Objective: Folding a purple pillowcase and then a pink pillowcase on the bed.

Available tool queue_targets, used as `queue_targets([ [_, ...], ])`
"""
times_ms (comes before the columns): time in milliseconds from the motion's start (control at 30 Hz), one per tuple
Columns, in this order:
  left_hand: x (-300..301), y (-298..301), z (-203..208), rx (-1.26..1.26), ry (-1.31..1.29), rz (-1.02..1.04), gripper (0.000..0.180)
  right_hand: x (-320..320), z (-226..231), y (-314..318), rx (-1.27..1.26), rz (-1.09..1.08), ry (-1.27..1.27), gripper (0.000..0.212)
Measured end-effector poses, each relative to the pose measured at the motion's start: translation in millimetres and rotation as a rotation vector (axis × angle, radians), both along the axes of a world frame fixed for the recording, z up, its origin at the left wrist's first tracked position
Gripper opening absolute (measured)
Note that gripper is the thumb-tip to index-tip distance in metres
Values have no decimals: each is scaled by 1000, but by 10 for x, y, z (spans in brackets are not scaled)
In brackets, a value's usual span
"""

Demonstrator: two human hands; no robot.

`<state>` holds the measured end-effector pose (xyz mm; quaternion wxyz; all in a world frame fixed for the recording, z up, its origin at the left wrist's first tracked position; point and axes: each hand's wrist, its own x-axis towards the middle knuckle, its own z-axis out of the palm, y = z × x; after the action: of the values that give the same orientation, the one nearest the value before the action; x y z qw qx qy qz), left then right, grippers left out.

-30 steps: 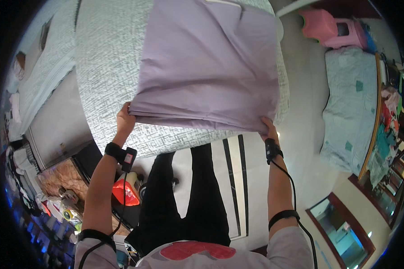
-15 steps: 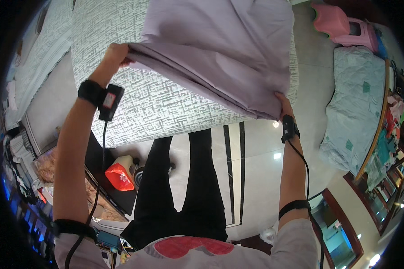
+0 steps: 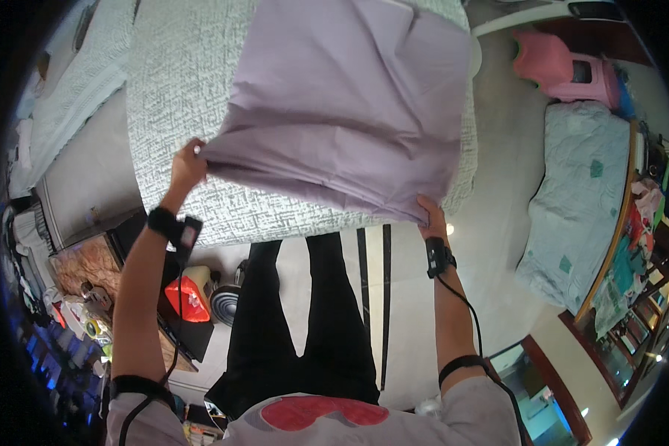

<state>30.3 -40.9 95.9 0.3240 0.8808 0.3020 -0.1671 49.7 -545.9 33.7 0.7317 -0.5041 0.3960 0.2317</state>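
A lilac cloth (image 3: 349,97), folded in layers, is spread over a white-and-grey patterned cover (image 3: 178,82) in front of me. My left hand (image 3: 189,167) is closed on the cloth's near left corner. At the near right corner, my right hand (image 3: 432,217) grips the same cloth, thumb on top and the other fingers mostly hidden beneath it. Between my hands the near edge sags in loose folds, close to the cover's front edge. The far part of the cloth lies fairly flat, with a few creases.
A bin with a red liner (image 3: 189,297) stands on the floor left of my legs, beside a round dark object (image 3: 225,303). On the right are a pale blue padded mat (image 3: 580,193) and a pink plastic children's item (image 3: 565,67). Cables run along both my arms.
Both hands have come nearer to me, the left one most, bringing the cloth's near edge down and more level. The right hand has also shifted left. More of the cloth now lies spread out.
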Motion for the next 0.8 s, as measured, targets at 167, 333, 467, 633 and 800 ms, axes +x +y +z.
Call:
queue_targets([
  [167, -355, -24, 1479, 155, -304, -216, 28, 56, 1310, -76, 63, 32, -34, 35],
  [333, -688, 442, 3295, -447, -652, -54, 24, -426, 3359, -262, -469, 302, -603, 39],
  [467, -1121, 591, 4032, -183, -560, -61, 25, -896, 4334, 227, -377, 258, -725, 31],
  [633, -1216, 887, 4474, -285, -300, -31, 13, -387, 4312, -143, 804, 179, -27, 24],
  [800, -914, 1689, 4200, -146, -655, -94, 19, 122, 4521, 552, 716, -119, -81, 15],
])
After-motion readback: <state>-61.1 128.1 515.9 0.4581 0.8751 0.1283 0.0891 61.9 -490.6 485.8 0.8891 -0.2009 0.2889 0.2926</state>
